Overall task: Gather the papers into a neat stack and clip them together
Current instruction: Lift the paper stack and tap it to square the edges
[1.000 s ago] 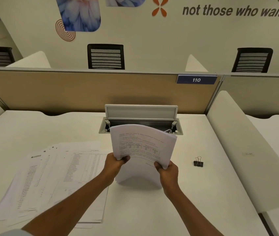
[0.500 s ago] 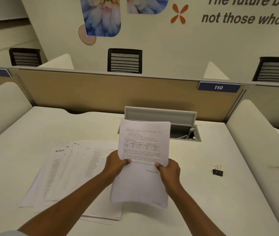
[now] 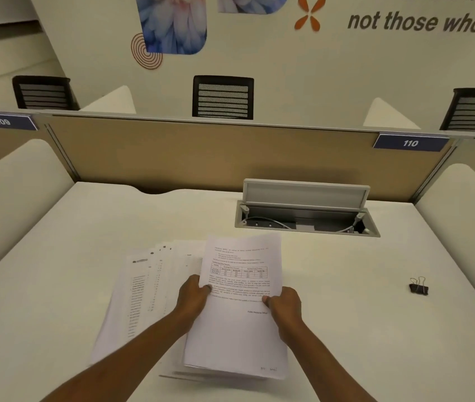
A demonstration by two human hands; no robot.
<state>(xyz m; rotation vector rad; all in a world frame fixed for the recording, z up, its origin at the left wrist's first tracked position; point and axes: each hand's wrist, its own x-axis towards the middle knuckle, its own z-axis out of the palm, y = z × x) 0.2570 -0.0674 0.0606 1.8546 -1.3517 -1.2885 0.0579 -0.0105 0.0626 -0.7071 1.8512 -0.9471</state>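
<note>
A bundle of printed white sheets is held low over the desk, its near edge down by the fanned papers. My left hand grips the bundle's left edge and my right hand grips its right edge, thumbs on top. To the left and underneath, several more printed papers lie fanned out on the white desk. A black binder clip sits alone on the desk to the right, well apart from both hands.
An open cable tray with a raised lid is set into the desk behind the papers. A tan partition closes the back, and white curved dividers flank both sides. Black chairs stand beyond the partition.
The bundle stood upright and bowed one second ago. It has since come down and tilted flatter, over the right part of the fanned papers. The camera view shifted left.
</note>
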